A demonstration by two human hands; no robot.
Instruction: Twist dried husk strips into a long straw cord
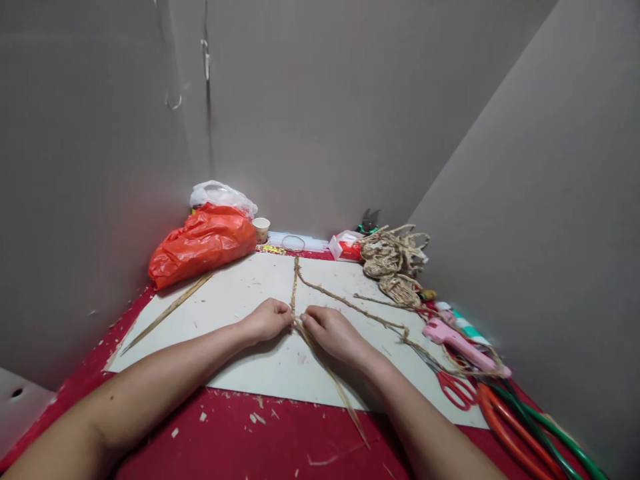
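A short braided straw cord (295, 287) runs up the middle of the white board (245, 293). My left hand (270, 320) pinches its lower end from the left. Just to the right, my right hand (327, 329) is closed on loose straw strands (333, 380), which trail down past the board's front edge. The two hands are close together, fingertips almost meeting. From the top of the braid, a longer twisted straw cord (350, 305) stretches right and down toward the tools. How the strands cross between my fingers is hidden.
At back left lie an orange plastic bag (205, 243) and a paper cup (261, 229). Coiled straw cords (390, 257) sit at back right. A pink glue gun (460, 345), red scissors (456, 390) and large-handled cutters (515, 427) lie on the right. Dried straw (167, 312) rests at left.
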